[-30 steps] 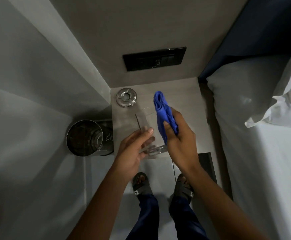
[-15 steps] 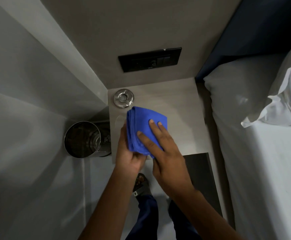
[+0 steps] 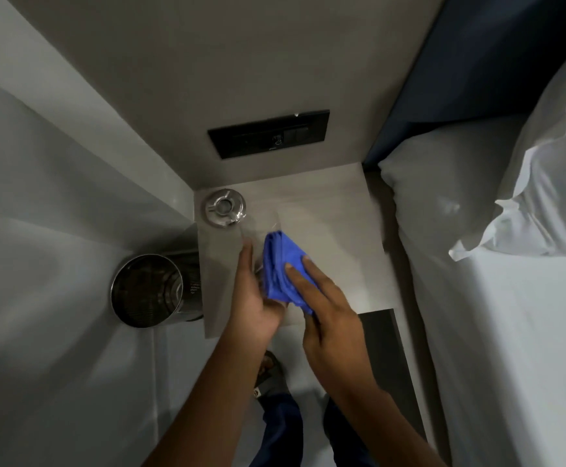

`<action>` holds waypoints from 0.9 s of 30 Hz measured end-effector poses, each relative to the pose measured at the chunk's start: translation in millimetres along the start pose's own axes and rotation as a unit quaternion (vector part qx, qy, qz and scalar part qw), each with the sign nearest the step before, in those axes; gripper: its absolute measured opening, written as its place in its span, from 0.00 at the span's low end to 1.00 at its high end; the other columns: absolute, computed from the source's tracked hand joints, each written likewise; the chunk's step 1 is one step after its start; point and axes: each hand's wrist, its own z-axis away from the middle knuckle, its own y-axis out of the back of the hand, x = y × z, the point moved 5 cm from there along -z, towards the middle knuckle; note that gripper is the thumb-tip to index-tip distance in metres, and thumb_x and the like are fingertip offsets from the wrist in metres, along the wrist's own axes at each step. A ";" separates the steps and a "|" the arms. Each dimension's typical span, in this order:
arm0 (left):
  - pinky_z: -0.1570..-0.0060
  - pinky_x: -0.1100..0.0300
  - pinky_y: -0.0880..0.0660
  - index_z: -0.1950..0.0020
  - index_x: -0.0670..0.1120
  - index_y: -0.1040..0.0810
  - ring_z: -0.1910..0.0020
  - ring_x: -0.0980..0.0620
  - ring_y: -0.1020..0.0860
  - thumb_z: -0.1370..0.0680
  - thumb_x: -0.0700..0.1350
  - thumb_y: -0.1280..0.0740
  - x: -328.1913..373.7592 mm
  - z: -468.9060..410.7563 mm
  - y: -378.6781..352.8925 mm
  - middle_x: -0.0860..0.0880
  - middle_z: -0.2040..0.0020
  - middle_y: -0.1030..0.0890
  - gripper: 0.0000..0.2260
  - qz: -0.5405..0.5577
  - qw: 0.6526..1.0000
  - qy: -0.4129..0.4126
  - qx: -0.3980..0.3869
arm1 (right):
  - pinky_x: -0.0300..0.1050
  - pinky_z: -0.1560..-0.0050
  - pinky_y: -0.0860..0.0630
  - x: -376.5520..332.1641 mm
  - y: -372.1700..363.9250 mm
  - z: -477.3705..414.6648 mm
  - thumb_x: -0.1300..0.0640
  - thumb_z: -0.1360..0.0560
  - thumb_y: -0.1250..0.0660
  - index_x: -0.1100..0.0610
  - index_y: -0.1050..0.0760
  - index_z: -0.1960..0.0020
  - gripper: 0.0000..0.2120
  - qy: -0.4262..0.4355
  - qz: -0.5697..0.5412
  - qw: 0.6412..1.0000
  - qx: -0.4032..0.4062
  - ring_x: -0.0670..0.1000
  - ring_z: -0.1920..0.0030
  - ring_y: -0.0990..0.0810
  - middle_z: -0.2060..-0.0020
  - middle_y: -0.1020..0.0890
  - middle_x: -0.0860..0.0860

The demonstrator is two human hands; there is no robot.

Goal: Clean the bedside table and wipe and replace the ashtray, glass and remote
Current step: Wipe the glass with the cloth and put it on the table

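Left hand (image 3: 254, 305) fingers grip tilted glass (image 3: 261, 244); right hand (image 3: 325, 318) fingers press cloth (image 3: 283, 264).

1. Glass (image 3: 260, 244): mostly hidden between the left hand (image 3: 253, 298) and the blue cloth (image 3: 283, 267); only a faint, blurred clear edge shows above the fingers.
2. Left hand: palm side and fingertips covered by the cloth; grip cannot be made out.
3. Right hand (image 3: 332, 318): thumb out of sight beneath the cloth.
4. Bin (image 3: 153, 291), left of the left hand: right side tucked behind the counter (image 3: 342, 251) edge.
5. Sandalled foot (image 3: 269, 375), below the hands: partly masked by the left forearm.
6. Switch panel (image 3: 269, 133), beyond the hands: markings too small to read.
7. Pillow (image 3: 527, 203), right: cut by the frame edge.
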 end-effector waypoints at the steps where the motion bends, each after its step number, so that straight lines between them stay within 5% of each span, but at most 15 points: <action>1: 0.51 0.51 0.19 0.32 0.42 0.26 0.49 0.44 0.19 0.26 0.62 0.35 1.2 -15.5 -1.9 0.41 0.45 0.19 0.30 -0.023 0.999 -0.016 0.031 | 0.43 0.30 0.32 11.5 7.8 0.0 0.70 0.26 0.41 0.42 0.35 0.29 0.33 -0.029 -0.025 0.999 0.013 0.46 0.28 0.33 0.27 0.32 0.48; 5: 0.63 0.54 0.19 0.49 0.44 0.23 0.66 0.48 0.20 0.27 0.57 0.30 8.7 -66.5 -24.7 0.44 0.62 0.22 0.17 -0.157 0.979 -0.035 0.127 | 0.24 0.39 0.34 49.2 47.7 -7.3 0.73 0.26 0.39 0.44 0.30 0.32 0.31 -0.110 -0.078 0.985 0.104 0.38 0.34 0.29 0.32 0.26 0.48; 8: 0.65 0.57 0.20 0.52 0.44 0.22 0.65 0.50 0.22 0.29 0.48 0.29 13.7 -106.3 -58.1 0.42 0.57 0.21 0.09 -0.335 0.932 -0.043 0.128 | 0.22 0.41 0.35 77.8 71.5 -19.0 0.71 0.24 0.38 0.47 0.29 0.32 0.27 -0.150 -0.090 0.977 0.123 0.28 0.38 0.31 0.33 0.25 0.45; 10: 0.65 0.59 0.20 0.40 0.47 0.23 0.57 0.49 0.20 0.35 0.49 0.27 21.6 -133.1 -74.8 0.41 0.43 0.22 0.24 -0.503 0.851 -0.092 0.120 | 0.20 0.39 0.38 86.8 81.9 -25.1 0.71 0.24 0.38 0.46 0.29 0.33 0.27 -0.154 -0.086 0.977 0.123 0.24 0.40 0.34 0.35 0.26 0.42; 12: 0.52 0.58 0.21 0.31 0.50 0.29 0.46 0.45 0.21 0.35 0.49 0.25 23.5 -156.6 -96.8 0.41 0.36 0.29 0.33 -0.679 0.707 -0.152 0.125 | 0.21 0.39 0.38 98.4 97.0 -30.1 0.71 0.24 0.38 0.48 0.28 0.33 0.26 -0.151 -0.085 0.975 0.137 0.25 0.39 0.33 0.36 0.25 0.43; 13: 0.46 0.58 0.24 0.31 0.50 0.30 0.43 0.43 0.23 0.33 0.47 0.25 23.7 -162.7 -107.0 0.42 0.35 0.30 0.32 -0.731 0.644 -0.183 0.130 | 0.22 0.39 0.38 102.8 102.9 -31.2 0.71 0.24 0.38 0.49 0.28 0.33 0.25 -0.147 -0.083 0.975 0.144 0.27 0.38 0.32 0.36 0.24 0.45; 15: 0.42 0.56 0.28 0.34 0.49 0.28 0.40 0.41 0.24 0.32 0.43 0.25 21.9 -173.7 -124.8 0.43 0.36 0.28 0.28 -0.766 0.583 -0.241 0.123 | 0.22 0.40 0.37 112.6 113.0 -29.6 0.70 0.24 0.38 0.49 0.27 0.33 0.24 -0.155 -0.078 0.974 0.149 0.29 0.37 0.31 0.36 0.23 0.46; 21: 0.42 0.52 0.27 0.31 0.53 0.29 0.42 0.38 0.24 0.28 0.37 0.31 14.7 -207.4 -147.5 0.41 0.32 0.34 0.26 -0.819 0.482 -0.292 0.104 | 0.22 0.41 0.36 132.0 129.5 -17.8 0.71 0.24 0.38 0.47 0.28 0.33 0.25 -0.174 -0.081 0.971 0.141 0.32 0.36 0.30 0.36 0.24 0.44; 27: 0.36 0.54 0.33 0.26 0.52 0.34 0.34 0.40 0.28 0.29 0.35 0.33 17.3 -231.8 -158.7 0.43 0.26 0.35 0.32 -0.835 0.458 -0.290 0.087 | 0.26 0.39 0.35 143.9 136.9 -6.9 0.72 0.24 0.39 0.49 0.27 0.34 0.26 -0.198 -0.090 0.964 0.153 0.36 0.36 0.28 0.37 0.23 0.45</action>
